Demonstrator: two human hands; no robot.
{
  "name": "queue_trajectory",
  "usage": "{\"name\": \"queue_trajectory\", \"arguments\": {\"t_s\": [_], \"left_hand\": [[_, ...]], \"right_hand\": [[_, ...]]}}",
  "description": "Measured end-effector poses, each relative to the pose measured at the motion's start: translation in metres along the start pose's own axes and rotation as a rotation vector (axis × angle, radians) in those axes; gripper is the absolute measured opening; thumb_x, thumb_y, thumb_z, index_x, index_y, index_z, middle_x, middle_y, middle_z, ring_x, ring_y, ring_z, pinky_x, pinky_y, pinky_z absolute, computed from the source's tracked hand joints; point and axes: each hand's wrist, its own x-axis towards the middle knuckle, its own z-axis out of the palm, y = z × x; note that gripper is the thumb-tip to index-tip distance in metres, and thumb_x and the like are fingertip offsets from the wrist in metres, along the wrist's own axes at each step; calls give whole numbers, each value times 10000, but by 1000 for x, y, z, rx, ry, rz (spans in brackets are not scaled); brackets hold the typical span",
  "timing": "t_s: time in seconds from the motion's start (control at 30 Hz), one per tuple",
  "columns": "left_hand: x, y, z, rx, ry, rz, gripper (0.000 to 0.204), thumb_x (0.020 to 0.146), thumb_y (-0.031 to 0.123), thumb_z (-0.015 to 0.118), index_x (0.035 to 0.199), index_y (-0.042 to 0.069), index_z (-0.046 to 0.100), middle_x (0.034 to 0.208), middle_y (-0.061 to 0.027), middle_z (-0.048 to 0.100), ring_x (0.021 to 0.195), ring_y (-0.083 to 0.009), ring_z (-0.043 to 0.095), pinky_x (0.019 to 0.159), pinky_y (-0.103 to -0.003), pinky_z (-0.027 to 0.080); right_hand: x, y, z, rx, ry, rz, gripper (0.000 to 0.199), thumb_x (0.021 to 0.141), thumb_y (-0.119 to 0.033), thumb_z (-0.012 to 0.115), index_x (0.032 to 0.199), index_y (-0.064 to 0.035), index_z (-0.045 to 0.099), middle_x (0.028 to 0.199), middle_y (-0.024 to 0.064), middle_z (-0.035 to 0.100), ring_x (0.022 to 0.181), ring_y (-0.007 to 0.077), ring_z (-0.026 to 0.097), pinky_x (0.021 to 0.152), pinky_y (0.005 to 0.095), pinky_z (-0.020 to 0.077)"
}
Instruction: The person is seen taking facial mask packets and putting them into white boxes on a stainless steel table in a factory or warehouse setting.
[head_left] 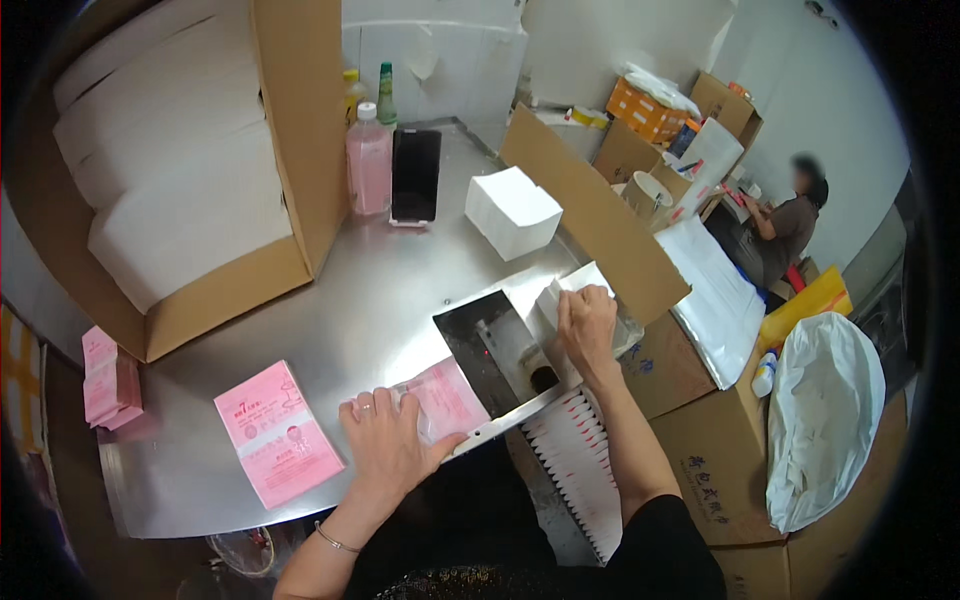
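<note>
My left hand [388, 432] lies with fingers spread on a pink printed plastic bag [450, 400], its thumb at the table's front edge. The bag's right end meets a dark rectangular opening [480, 345] set in the steel table, with a metal piece inside. Right of the opening, my right hand [590, 330] is closed on a white stack of folded tissues [552, 300]; its fingertips are partly hidden. A larger white block of tissues [513, 215] stands farther back. To the left lies a banded stack of pink bags [275, 435].
A large carton [285, 130] of white tissue stacks stands at left, with more pink bags [110, 380] beside it. A phone [415, 178] and pink-liquid bottle [369, 165] stand at the back. At right are cartons [710, 470], a white plastic bag [825, 420] and a seated person [790, 225].
</note>
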Motion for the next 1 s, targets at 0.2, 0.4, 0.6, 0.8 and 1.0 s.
{"name": "queue_trajectory", "arguments": {"t_s": [0.2, 0.4, 0.6, 0.8, 1.0], "left_hand": [[-5, 6, 13, -154, 9, 66, 398, 848, 334, 698, 1100, 34, 629, 1051, -189, 551, 978, -352, 540, 789, -479, 454], [-8, -10, 16, -365, -61, 46, 547, 736, 257, 745, 1223, 56, 599, 1073, -192, 542, 979, -326, 547, 762, -428, 472], [-8, 6, 5, -359, 42, 118, 737, 714, 195, 748, 1395, 78, 492, 1004, -178, 538, 931, -343, 554, 729, -434, 451], [-35, -21, -15, -279, -45, 182, 565, 747, 61, 705, 1295, 76, 570, 986, -137, 541, 929, -321, 543, 783, -447, 429], [-55, -49, -29, -317, 155, 175, 282, 614, 3, 669, 879, 87, 621, 1025, -122, 548, 1031, -332, 521, 849, -446, 397]], "right_hand": [[-8, 10, 1, 50, 154, -48, 264, 825, -32, 622, 1085, -15, 669, 987, 133, 621, 982, 308, 583, 827, 448, 443], [-74, -101, -22, 508, -93, -579, 401, 777, -16, 617, 1175, 32, 616, 1172, 219, 639, 1054, 411, 632, 944, 528, 501], [-65, -140, 2, 364, -355, -557, 311, 836, -116, 622, 1111, 27, 639, 1022, 217, 624, 1011, 384, 613, 1056, 680, 343], [-39, -86, 57, 479, -518, -137, 252, 882, -105, 559, 1104, -2, 618, 1064, 229, 659, 1028, 396, 629, 980, 601, 437], [-29, -76, 0, 180, -499, -167, 161, 878, -89, 576, 968, -12, 685, 873, 211, 709, 828, 410, 694, 712, 487, 547]]}}
